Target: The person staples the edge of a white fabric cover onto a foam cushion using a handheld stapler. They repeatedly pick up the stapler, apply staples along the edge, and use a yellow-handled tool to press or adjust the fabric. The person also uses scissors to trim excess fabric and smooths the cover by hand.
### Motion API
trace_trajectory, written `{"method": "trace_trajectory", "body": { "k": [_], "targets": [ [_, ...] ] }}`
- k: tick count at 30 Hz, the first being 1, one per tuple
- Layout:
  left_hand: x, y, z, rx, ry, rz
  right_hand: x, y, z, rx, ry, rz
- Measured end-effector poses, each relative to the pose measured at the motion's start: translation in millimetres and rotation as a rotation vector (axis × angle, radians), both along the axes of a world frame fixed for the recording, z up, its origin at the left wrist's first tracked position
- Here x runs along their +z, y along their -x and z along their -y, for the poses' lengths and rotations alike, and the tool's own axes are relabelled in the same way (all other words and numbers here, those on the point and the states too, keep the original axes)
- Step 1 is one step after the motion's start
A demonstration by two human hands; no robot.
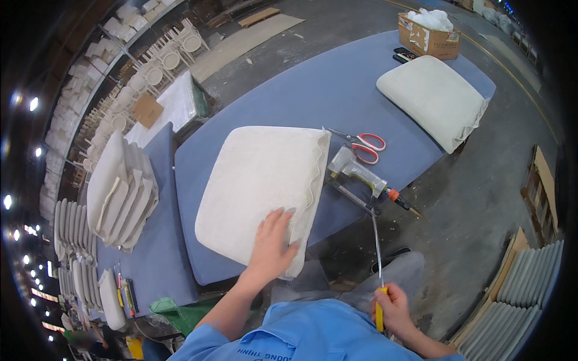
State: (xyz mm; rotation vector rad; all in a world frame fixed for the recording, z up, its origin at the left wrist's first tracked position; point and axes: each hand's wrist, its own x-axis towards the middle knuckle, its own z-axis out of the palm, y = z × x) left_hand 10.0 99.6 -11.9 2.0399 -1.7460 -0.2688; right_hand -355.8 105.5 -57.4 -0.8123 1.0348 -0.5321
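Nearest to us, below the light blue cloth of the shirt (301, 331), our right hand (394, 304) is closed around the smooth yellow handle of a long tool (379, 249), whose thin, straight shaft looks like shiny metal. Its far end meets the staple gun (361, 172) in our view, but we cannot tell if they touch.

Our left hand (274, 243) grasps nothing; it lies with spread fingers upon the off-white cushion (256, 180). This cushion rests on the blue-grey table (313, 84), and its near corner reaches past the edge. It has rounded corners on the left side, a finely grained fabric, and a loose, wavy seam along the right side.

Just beside this seam we find the staple gun, with a silvery body and an orange ring, and above it the scissors (368, 147), with red and white loops. On the left stands a leaning pile of pale cushions (123, 195) with loose, folded flaps.

Farther, a second cushion (430, 99) shows a puckered edge. Behind it, a brown cardboard box (442, 44) carries fluffy white filling (430, 19). Far left, we see pale chair frames (158, 71) with round parts.
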Motion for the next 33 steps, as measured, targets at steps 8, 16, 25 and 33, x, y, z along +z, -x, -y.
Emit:
{"method": "trace_trajectory", "body": {
  "k": [8,16,25,33],
  "targets": [
    [-6,-34,-98,0.373,0.119,-0.282,10,-19,282,-0.090,1.087,-0.955],
    [-40,-12,-145,0.741,-0.113,-1.684,4,-119,287,0.265,1.312,-0.870],
    [-14,-1,-85,0.586,-0.081,-1.936,1,-131,285,0.142,1.381,-0.935],
    [114,-93,-91,0.499,0.481,-2.091,54,-270,294,-0.093,0.952,0.045]
  ]
}}
